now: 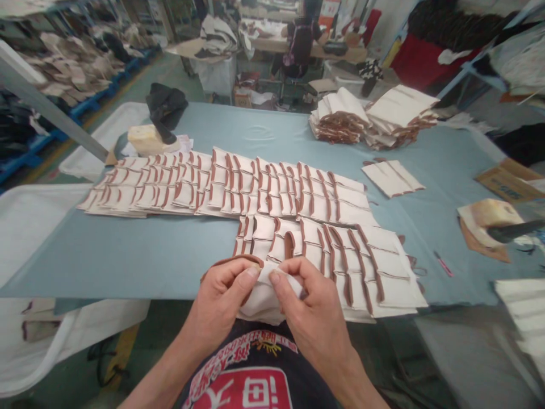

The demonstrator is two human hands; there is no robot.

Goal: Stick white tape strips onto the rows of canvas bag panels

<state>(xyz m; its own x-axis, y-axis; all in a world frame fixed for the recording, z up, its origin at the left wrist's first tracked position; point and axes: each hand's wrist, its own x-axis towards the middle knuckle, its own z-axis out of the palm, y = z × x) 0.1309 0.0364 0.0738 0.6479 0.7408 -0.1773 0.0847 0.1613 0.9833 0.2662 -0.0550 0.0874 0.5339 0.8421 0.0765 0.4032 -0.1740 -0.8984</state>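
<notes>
Close to my body, at the table's near edge, both hands pinch one white fabric piece (260,296) with a brown edge. My left hand (225,289) grips it where the brown strip curves up, thumb against fingers. A short gap away, my right hand (309,295) pinches the white cloth between thumb and fingers. Just beyond them lies a front row of overlapping white panels with brown edges (387,250). Behind it a longer row of similar panels (187,182) stretches to the left. The lower part of the held piece hangs over the edge, partly hidden by my hands.
The blue-covered table (128,255) carries stacked panels (340,116) at the back right and a single panel (394,177). A pink pen-like tool (443,264), a yellowish block (489,218) and another block (149,139) lie around. White bins (25,227) stand left. A person (300,45) sits beyond.
</notes>
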